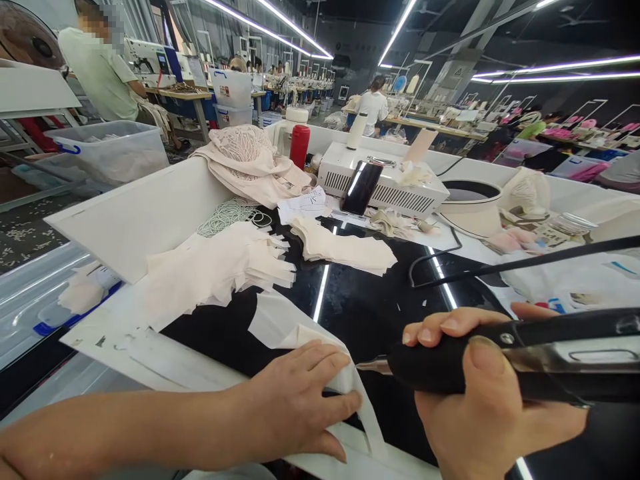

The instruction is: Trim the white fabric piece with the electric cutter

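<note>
My left hand point(305, 393) lies over a thin off-white fabric piece point(273, 320) on the shiny black work surface point(360, 300). Its fingers are spread and press the cloth down; part of the piece is folded over, and a narrow strip runs out past the thumb. My right hand point(480, 393) is closed around a black corded hand tool point(440, 367). The tool's thin metal tip points left, at the fabric edge beside my left fingertips; whether it touches is hard to tell. Beyond lie a fanned stack of pale fabric pieces point(210, 267) and a second stack point(345, 247).
Behind the black surface stand a vented white box point(385, 177), a leaning phone point(363, 187), a red bottle point(299, 147) and a beige visor point(470, 207). A black cable point(550, 260) crosses at right. Low white walls point(135, 213) edge the table. Other people work at machines farther off.
</note>
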### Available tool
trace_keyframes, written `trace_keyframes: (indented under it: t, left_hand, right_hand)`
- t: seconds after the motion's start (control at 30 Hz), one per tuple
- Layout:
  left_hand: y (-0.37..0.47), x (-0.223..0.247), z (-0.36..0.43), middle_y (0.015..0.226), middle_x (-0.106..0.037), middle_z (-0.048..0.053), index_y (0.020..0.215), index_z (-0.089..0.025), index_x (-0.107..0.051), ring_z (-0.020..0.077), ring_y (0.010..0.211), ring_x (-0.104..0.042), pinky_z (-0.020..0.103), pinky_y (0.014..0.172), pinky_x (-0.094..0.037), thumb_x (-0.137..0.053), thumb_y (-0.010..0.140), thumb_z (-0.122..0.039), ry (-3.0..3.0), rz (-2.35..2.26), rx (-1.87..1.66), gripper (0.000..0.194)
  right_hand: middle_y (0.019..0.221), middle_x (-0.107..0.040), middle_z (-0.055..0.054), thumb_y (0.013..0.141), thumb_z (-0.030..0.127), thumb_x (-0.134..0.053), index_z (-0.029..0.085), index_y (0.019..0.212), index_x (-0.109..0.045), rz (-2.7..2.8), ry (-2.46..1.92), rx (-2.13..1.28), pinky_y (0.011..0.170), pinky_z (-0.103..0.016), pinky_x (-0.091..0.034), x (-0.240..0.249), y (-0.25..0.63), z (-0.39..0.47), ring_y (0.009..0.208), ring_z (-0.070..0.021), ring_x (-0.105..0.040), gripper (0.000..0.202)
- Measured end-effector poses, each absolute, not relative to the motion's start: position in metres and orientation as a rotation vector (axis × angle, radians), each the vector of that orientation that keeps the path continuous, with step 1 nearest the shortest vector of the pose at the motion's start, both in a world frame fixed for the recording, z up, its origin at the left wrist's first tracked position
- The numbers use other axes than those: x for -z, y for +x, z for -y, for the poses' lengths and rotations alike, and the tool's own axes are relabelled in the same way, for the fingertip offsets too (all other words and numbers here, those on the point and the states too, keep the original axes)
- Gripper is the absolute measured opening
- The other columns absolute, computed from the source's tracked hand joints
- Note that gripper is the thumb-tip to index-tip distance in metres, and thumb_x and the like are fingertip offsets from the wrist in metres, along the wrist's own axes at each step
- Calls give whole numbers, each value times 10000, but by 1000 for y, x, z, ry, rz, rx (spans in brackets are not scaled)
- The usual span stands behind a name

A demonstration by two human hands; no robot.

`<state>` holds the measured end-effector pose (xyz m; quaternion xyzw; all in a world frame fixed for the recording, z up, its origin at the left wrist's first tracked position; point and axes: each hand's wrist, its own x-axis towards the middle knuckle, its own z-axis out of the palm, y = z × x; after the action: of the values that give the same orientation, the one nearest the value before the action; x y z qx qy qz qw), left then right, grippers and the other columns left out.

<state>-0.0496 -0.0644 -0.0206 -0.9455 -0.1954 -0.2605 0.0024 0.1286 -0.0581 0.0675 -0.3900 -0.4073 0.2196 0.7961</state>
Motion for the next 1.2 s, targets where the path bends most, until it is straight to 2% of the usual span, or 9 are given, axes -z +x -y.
trace_keyframes:
  t: [0.27, 0.37, 0.47, 0.67, 0.73, 0.83, 0.93, 1.1, 1.2]
  left_hand:
    - [-51, 10, 64, 1348, -632, 178, 1300, -192, -623, 309, 1289, -607, 449, 1148, -496, -669, 920, -661, -3008, 607, 742, 606]
    - [-59, -1, 53, 1362, -647, 152, 1303, -148, -613, 250, 1274, -616, 390, 1156, -488, -549, 1066, -416, -3074, 619, 719, 364]
    - [-71, -9, 37, 1319, -692, 111, 1261, -95, -619, 194, 1266, -604, 334, 1196, -439, -435, 1055, -94, -3109, 544, 668, 276]
    - [-73, -14, 38, 1281, -684, 87, 1221, -126, -613, 179, 1077, -624, 293, 989, -524, -497, 946, 41, -3033, 610, 370, 342]
    - [-64, -13, 46, 1172, -685, 91, 1158, -129, -624, 181, 950, -627, 312, 859, -537, -521, 949, 12, -2987, 654, 261, 273]
    - [-49, -12, 57, 983, -642, 68, 1047, -141, -639, 195, 812, -601, 340, 663, -486, -591, 1029, -219, -2941, 713, 152, 93]
    - [-39, -16, 64, 894, -599, 49, 1002, -149, -644, 189, 755, -572, 330, 566, -399, -657, 1012, -433, -2919, 729, 103, 284]
    - [-36, -27, 71, 912, -611, 37, 1094, -156, -657, 169, 728, -554, 311, 546, -346, -735, 960, -471, -2946, 721, 119, 351]
    - [-36, -27, 73, 870, -606, 26, 1025, -168, -657, 168, 686, -532, 319, 516, -314, -768, 939, -426, -2983, 717, 149, 294]
  right_hand:
    - [751, -655, 50, 785, 216, -819, 240, 1130, -585, 914, -835, -459, 507, -339, -578, -64, 131, 61, 557, -157, -588, 418]
    - [752, -663, 45, 781, 238, -831, 231, 1116, -592, 954, -816, -445, 514, -342, -578, -62, 137, 54, 553, -155, -593, 411]
    - [752, -665, 48, 772, 242, -837, 238, 1126, -593, 937, -829, -431, 534, -349, -581, -63, 145, 48, 561, -158, -598, 429]
    - [721, -628, 62, 669, 238, -814, 264, 1078, -606, 794, -902, -448, 493, -338, -549, -80, 153, 62, 557, -168, -547, 459]
    - [709, -611, 68, 647, 246, -804, 274, 1073, -601, 770, -914, -489, 469, -331, -548, -85, 154, 73, 554, -165, -526, 472]
    - [703, -609, 68, 651, 264, -813, 276, 1069, -587, 783, -914, -536, 442, -327, -553, -86, 156, 88, 544, -162, -516, 475]
    - [702, -628, 61, 671, 259, -816, 267, 1062, -582, 829, -893, -524, 439, -335, -559, -82, 158, 97, 538, -166, -533, 456]
    - [706, -647, 56, 689, 224, -798, 250, 1074, -588, 850, -866, -475, 446, -339, -560, -76, 157, 98, 529, -167, -559, 439]
    - [710, -655, 50, 700, 215, -808, 242, 1070, -588, 866, -854, -458, 452, -341, -560, -73, 157, 95, 529, -169, -571, 430]
